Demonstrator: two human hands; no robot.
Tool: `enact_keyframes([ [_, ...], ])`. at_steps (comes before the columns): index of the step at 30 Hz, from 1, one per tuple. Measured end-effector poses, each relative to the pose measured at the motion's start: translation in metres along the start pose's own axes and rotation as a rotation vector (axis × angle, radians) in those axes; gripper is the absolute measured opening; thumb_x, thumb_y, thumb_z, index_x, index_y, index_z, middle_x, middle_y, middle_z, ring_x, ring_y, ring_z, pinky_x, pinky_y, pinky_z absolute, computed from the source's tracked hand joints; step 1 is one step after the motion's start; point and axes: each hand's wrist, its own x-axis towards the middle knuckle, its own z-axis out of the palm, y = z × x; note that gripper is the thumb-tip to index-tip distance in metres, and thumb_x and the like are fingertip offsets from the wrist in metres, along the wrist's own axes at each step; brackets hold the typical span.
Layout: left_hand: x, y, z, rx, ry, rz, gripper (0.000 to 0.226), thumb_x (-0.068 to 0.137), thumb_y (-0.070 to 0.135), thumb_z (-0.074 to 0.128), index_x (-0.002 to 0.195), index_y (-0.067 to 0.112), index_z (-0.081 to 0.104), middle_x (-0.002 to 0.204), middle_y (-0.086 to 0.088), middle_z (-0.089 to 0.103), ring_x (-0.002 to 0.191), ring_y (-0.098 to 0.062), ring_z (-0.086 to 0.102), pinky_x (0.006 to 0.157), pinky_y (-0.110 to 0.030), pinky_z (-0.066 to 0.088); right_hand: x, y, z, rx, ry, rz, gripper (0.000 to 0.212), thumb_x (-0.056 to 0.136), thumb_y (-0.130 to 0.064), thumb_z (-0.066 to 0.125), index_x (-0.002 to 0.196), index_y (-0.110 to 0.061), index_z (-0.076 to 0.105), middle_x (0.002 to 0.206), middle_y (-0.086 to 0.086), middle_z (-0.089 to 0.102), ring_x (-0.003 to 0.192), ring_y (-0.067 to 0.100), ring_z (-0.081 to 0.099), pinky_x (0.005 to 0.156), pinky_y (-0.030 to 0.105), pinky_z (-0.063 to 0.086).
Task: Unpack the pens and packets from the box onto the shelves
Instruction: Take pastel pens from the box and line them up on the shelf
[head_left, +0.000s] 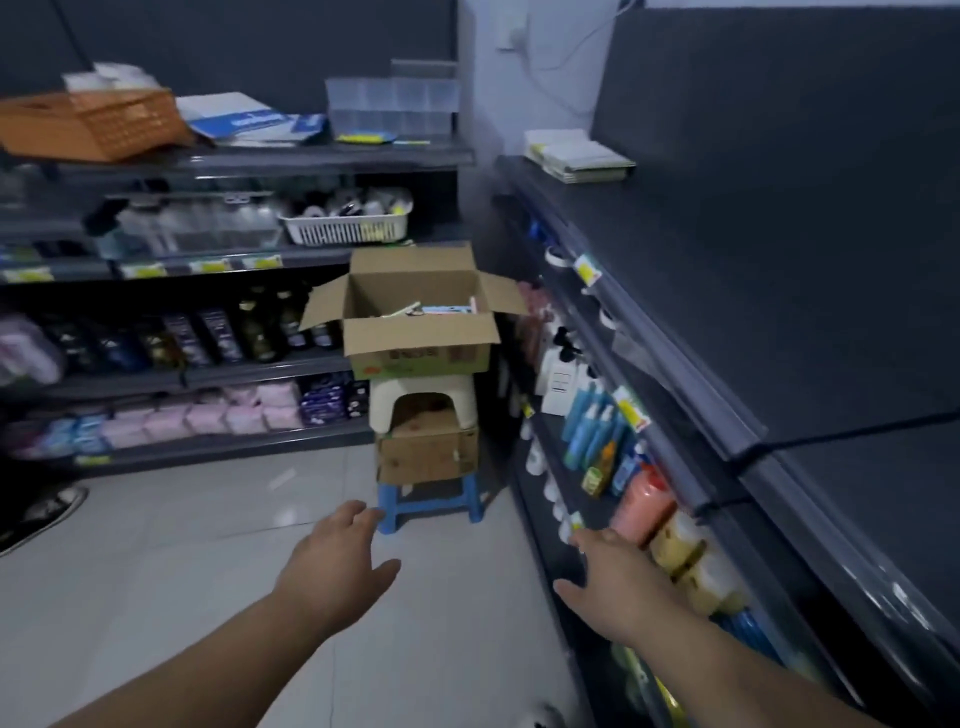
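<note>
An open cardboard box (421, 343) stands in the corner on a white stool (470, 402), its four flaps spread. Coloured packets (447, 309) lie inside, partly hidden by the box wall. My left hand (337, 561) reaches forward over the floor, fingers relaxed and empty, well short of the box. My right hand (618, 577) is also stretched out empty, fingers spread, close to the lower right shelf edge. The dark top shelf (727, 270) on the right runs along the wall.
The white stool sits on a second carton (426, 454) atop a blue stool (395, 506). Left shelves hold bottles, pink packs, a white basket (345, 228) and an orange basket (98, 124). Bottles (597, 431) fill the right lower shelves. A shoe (47, 514) shows at left.
</note>
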Motion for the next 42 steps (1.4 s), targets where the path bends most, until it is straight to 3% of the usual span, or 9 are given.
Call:
enact_keyframes([
  [19,0.235,0.011,-0.03,-0.018,0.014,-0.258,0.062,0.09,0.046,0.055,0.144,0.025,0.035,0.151,0.004,0.032,0.133,-0.015,0.039,0.106,-0.031,0.04,0.291,-0.013,-0.081,-0.037,-0.092,-0.201,0.057,0.089,-0.049,0.054,0.139,-0.028,0.038,0.134,-0.001,0.044,0.12,0.019,0.047,0.093,0.035,0.047],
  [23,0.296,-0.008,-0.042,-0.032,0.027,-0.229,0.062,0.088,0.049,0.055,0.142,0.025,0.036,0.148,0.006,0.035,0.129,-0.015,0.042,0.103,-0.032,0.041,0.345,-0.035,-0.094,0.004,-0.064,-0.206,0.059,0.088,-0.049,0.056,0.14,-0.027,0.038,0.135,-0.001,0.044,0.121,0.019,0.047,0.096,0.036,0.046],
  [29,0.415,-0.048,-0.072,-0.083,0.062,-0.124,0.056,0.087,0.04,0.059,0.138,0.023,0.044,0.142,0.003,0.042,0.124,-0.017,0.046,0.1,-0.031,0.041,0.442,-0.089,-0.127,0.068,0.073,-0.176,0.05,0.087,-0.042,0.059,0.133,-0.025,0.046,0.125,-0.001,0.049,0.106,0.017,0.054,0.086,0.033,0.051],
  [32,0.473,-0.078,-0.09,-0.091,0.06,-0.106,0.058,0.086,0.039,0.059,0.138,0.021,0.044,0.142,0.001,0.042,0.125,-0.019,0.045,0.101,-0.03,0.04,0.492,-0.121,-0.137,0.091,0.087,-0.136,0.052,0.085,-0.038,0.062,0.134,-0.027,0.049,0.128,0.0,0.053,0.113,0.02,0.053,0.091,0.03,0.047],
  [42,0.592,-0.131,-0.071,-0.105,-0.089,-0.013,0.061,0.086,0.04,0.062,0.14,0.02,0.042,0.142,-0.001,0.042,0.123,-0.02,0.047,0.101,-0.028,0.038,0.616,-0.183,-0.097,0.101,-0.073,-0.168,0.052,0.084,-0.045,0.066,0.129,-0.022,0.053,0.125,0.0,0.06,0.111,0.019,0.056,0.09,0.027,0.046],
])
